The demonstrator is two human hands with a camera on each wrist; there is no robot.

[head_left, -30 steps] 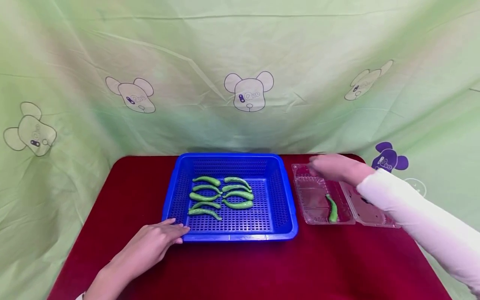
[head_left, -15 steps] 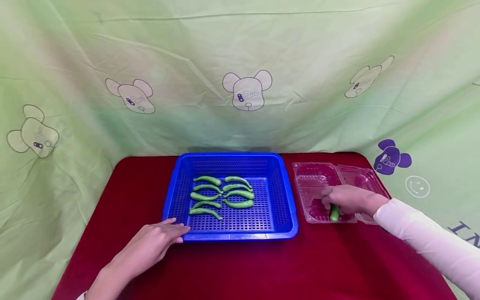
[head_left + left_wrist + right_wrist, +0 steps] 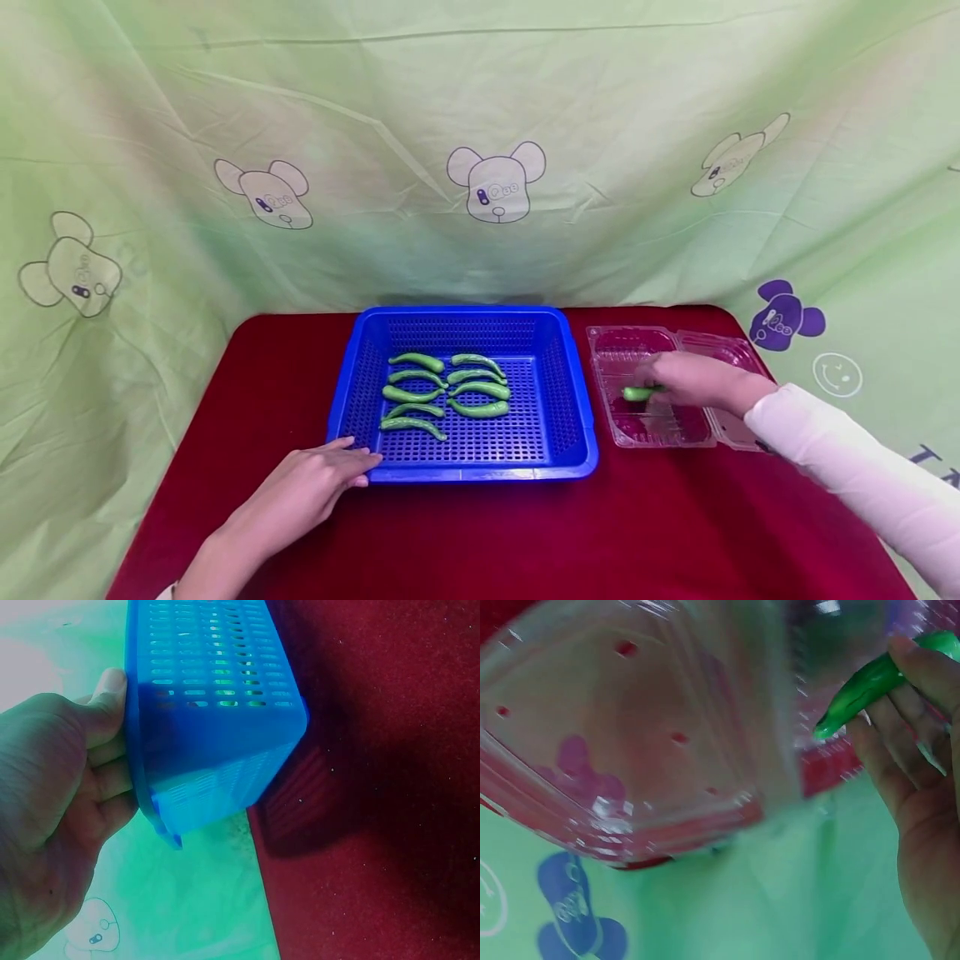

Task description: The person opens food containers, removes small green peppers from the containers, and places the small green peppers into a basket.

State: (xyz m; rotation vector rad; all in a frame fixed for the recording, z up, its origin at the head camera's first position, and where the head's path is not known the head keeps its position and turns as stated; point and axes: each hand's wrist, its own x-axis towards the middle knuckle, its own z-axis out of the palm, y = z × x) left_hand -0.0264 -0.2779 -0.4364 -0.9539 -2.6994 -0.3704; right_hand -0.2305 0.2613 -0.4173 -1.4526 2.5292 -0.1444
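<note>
A blue plastic basket (image 3: 480,473) with slotted walls stands on the table, several curved green chili peppers (image 3: 480,409) lying in two columns on its floor. At its front left corner my left hand (image 3: 311,479) grips the rim; the left wrist view shows the thumb (image 3: 109,694) against the rim's outer side and the other fingers past its edge. Over the clear plastic clamshell box (image 3: 626,435), my right hand (image 3: 697,383) holds one green chili pepper (image 3: 637,393) between thumb and fingers. In the right wrist view that pepper's tapered tip (image 3: 840,712) sticks out beyond the fingers.
The clamshell's lid (image 3: 738,429) is folded open to the right. A dark red cloth (image 3: 480,542) covers the table. Green fabric (image 3: 375,250) with bear-head prints hangs behind and at both sides.
My right hand has come down from the box's back, picked up the pepper lying at its front right, and shifted back and turned it sideways. The left hand has stayed on the basket.
</note>
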